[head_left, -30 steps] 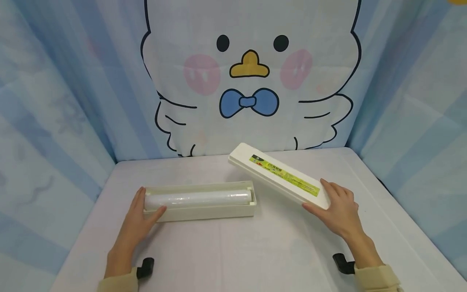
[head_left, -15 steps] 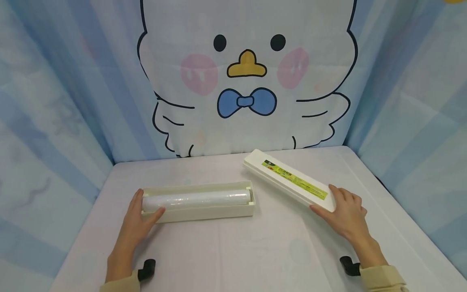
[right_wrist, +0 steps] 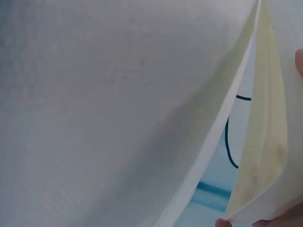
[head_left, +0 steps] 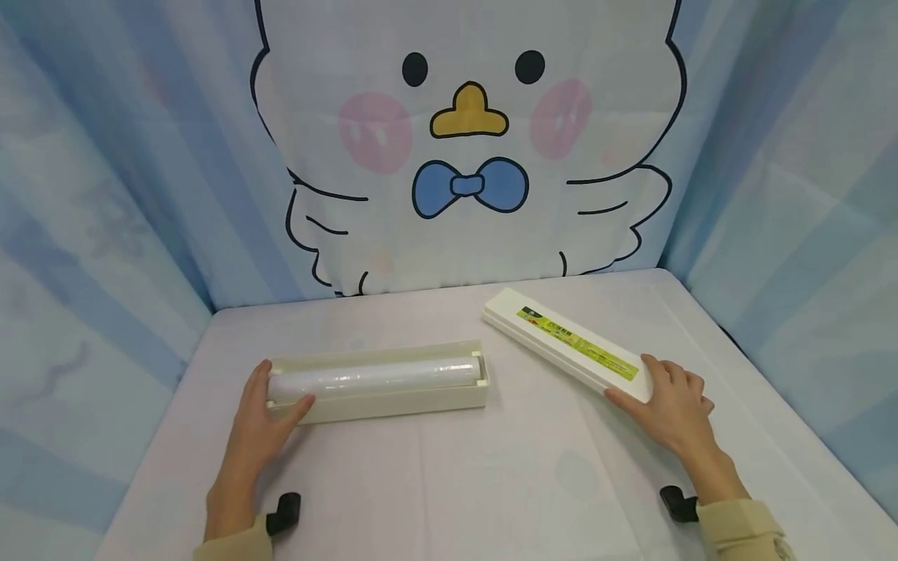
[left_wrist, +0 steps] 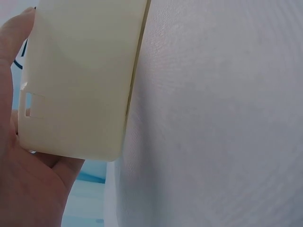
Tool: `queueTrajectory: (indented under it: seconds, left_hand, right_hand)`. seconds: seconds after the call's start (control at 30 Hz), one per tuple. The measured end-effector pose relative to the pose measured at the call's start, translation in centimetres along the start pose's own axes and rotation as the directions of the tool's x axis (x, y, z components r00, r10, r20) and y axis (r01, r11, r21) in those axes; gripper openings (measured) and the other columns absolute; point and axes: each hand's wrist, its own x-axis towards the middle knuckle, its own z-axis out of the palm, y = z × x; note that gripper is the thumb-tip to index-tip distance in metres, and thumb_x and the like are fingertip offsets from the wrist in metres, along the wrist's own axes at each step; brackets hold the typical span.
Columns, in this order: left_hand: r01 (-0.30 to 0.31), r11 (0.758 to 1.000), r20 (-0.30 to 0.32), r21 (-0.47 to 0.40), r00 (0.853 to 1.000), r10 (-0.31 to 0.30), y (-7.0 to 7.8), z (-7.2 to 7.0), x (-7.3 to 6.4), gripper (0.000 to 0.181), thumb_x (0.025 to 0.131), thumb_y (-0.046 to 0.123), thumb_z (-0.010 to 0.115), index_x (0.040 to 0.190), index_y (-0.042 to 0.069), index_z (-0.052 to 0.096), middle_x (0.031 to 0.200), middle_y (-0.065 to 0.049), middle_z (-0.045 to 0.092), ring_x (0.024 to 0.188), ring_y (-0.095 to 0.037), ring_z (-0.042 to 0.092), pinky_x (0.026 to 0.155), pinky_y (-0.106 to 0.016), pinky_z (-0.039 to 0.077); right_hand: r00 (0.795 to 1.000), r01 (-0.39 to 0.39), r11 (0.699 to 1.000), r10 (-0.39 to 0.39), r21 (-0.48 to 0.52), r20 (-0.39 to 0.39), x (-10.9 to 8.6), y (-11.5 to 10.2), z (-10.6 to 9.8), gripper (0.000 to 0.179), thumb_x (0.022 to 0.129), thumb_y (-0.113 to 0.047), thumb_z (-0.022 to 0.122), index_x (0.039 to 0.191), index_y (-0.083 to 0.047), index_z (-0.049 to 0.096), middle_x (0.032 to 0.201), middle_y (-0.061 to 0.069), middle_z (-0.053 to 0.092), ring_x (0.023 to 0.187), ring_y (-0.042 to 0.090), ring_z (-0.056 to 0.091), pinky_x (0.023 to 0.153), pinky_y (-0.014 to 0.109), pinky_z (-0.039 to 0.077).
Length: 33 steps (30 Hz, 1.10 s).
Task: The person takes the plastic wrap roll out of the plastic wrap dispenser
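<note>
Holding, head view: right hand (head_left: pixel 673 413) pinches the near-right end of a long white plastic lid (head_left: pixel 554 351); left hand (head_left: pixel 259 428) grips the left end of a cream rectangular plastic box (head_left: pixel 400 403) holding a glossy white film roll (head_left: pixel 379 377).
Box end, left wrist view: box sits on the white cloth surface (left_wrist: pixel 227 113); an uneven pull could skid it, jostling the roll.
Lid underside, right wrist view: held end stands off the surface; gripped at one end, lid could twist or drop.

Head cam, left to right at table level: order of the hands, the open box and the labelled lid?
Left hand → open box → labelled lid → right hand.
</note>
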Motion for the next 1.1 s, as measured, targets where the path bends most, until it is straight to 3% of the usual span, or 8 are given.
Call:
queueTrajectory:
  seconds: [0.3,0.53,0.8,1.1]
  left_hand:
    - [0.034,0.998,-0.020,-0.049,0.999,-0.035,-0.01,0.15,-0.16,0.103,0.092,0.036,0.075,0.159,-0.004,0.007,0.162,-0.030,0.012,0.148,-0.048,0.013,0.117,-0.063,0.016]
    - [0.055,0.996,-0.023,-0.074,0.998,-0.057,0.09,0.21,-0.29,0.104,0.092,0.034,0.075,0.160,-0.003,0.006,0.162,-0.030,0.012,0.148,-0.048,0.013,0.118,-0.062,0.015]
    - [0.016,0.998,-0.050,-0.064,0.999,-0.019,-0.10,0.50,-0.06,0.102,0.092,0.033,0.076,0.159,-0.004,0.009,0.161,-0.031,0.015,0.148,-0.047,0.015,0.118,-0.062,0.016]
    - [0.034,0.998,-0.035,-0.062,0.999,-0.036,-0.10,0.45,-0.09,0.102,0.092,0.034,0.075,0.159,-0.004,0.007,0.162,-0.031,0.014,0.148,-0.047,0.014,0.118,-0.062,0.016]
  right_hand:
    - [1.000,-0.026,1.000,0.026,-0.001,0.003,0.18,0.58,0.31,0.093,0.087,-0.062,0.069,0.144,0.005,0.040,0.136,0.039,0.037,0.119,0.063,0.030,0.075,0.073,0.032]
    - [0.995,-0.045,0.999,0.048,-0.027,0.084,0.15,0.45,0.09,0.097,0.088,-0.067,0.064,0.145,0.006,0.037,0.136,0.041,0.035,0.117,0.065,0.032,0.076,0.076,0.033]
    - [0.987,-0.059,0.995,0.071,-0.082,0.143,0.03,0.35,0.06,0.101,0.085,-0.067,0.068,0.144,0.009,0.037,0.133,0.042,0.038,0.114,0.063,0.037,0.076,0.076,0.041]
    - [0.983,-0.036,0.993,0.055,-0.114,0.173,0.00,0.34,0.58,0.098,0.086,-0.059,0.071,0.143,0.013,0.036,0.130,0.044,0.040,0.111,0.063,0.040,0.072,0.069,0.046]
